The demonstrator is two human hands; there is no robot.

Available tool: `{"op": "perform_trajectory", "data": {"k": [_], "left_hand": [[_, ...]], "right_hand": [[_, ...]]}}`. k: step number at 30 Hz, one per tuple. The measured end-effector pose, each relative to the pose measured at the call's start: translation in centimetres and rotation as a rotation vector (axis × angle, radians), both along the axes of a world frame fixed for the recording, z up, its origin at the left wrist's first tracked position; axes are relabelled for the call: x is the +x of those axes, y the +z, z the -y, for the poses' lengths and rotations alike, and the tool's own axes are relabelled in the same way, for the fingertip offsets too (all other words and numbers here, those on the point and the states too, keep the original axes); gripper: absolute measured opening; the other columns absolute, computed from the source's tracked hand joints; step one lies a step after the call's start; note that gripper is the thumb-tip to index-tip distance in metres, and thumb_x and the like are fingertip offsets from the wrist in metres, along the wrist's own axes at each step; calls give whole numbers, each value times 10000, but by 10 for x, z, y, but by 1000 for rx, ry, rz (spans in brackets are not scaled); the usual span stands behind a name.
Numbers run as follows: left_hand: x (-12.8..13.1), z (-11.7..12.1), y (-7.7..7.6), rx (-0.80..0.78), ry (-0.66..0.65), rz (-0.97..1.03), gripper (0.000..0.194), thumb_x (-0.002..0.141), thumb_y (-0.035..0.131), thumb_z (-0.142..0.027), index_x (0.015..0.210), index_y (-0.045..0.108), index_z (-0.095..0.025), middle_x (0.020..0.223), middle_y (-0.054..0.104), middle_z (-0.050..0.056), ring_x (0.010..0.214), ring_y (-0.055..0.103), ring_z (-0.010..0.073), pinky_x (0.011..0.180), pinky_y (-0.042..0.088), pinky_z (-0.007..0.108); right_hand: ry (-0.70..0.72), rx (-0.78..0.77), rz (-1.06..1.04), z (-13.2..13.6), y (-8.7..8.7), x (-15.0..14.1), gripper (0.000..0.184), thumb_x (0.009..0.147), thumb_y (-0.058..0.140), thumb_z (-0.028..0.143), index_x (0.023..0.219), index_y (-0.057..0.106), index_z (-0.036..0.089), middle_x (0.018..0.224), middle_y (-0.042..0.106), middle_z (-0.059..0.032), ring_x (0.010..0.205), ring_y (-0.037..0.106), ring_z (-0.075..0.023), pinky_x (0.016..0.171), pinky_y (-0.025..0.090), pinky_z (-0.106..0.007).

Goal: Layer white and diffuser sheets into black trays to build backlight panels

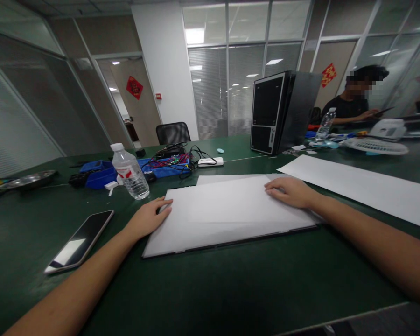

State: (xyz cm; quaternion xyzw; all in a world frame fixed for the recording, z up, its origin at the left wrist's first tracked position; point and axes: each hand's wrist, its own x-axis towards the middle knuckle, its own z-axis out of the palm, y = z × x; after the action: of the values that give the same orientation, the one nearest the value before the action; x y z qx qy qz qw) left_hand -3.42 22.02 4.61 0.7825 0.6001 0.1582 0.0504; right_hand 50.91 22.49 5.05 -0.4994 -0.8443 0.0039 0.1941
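A flat white panel with a thin black edge [213,210] lies on the green table in front of me. My left hand [149,218] rests at its left edge, fingers reaching onto the white surface and thumb apart from them. My right hand [289,191] lies on the panel's far right part, its fingers pointing left over the surface. Behind the panel, a strip of another white sheet [205,179] shows past the far edge; the rest of it is hidden. To the right lies a long white sheet [364,189], apart from my fingers.
On the left are a phone [80,240] and an upright water bottle [130,172]. Blue trays with cables [171,164] stand behind. A black computer tower [283,112] is farther back. At the right, a person [350,105] sits near another bottle [325,125] and a white fan [378,140].
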Motion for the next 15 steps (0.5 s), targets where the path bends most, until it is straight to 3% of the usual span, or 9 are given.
{"op": "perform_trajectory", "data": {"k": [4,11,15], "left_hand": [[-1,-1,-1,-5,-1,4,704,940,452,-650,1441,700,-222,1586,594,113,1472,558,323,1259,385,465],[-1,-1,-2,11,9,16,700,936,470,-636,1436,692,-199,1563,616,118,1445,587,315,1249,401,453],[0,0,-2,9,14,11,719,932,464,-635,1441,682,-176,1557,620,127,1441,590,320,1251,397,447]], "right_hand": [[79,6,-10,3,3,-13,435,1022,513,564,1188,792,274,1255,778,-62,1160,712,-295,1059,528,-508],[-238,36,54,-8,5,33,498,992,484,582,1134,831,255,1126,809,-88,993,739,-335,893,568,-499],[-243,14,44,-9,4,41,500,990,484,582,1156,827,260,1142,809,-72,990,746,-331,892,573,-494]]}}
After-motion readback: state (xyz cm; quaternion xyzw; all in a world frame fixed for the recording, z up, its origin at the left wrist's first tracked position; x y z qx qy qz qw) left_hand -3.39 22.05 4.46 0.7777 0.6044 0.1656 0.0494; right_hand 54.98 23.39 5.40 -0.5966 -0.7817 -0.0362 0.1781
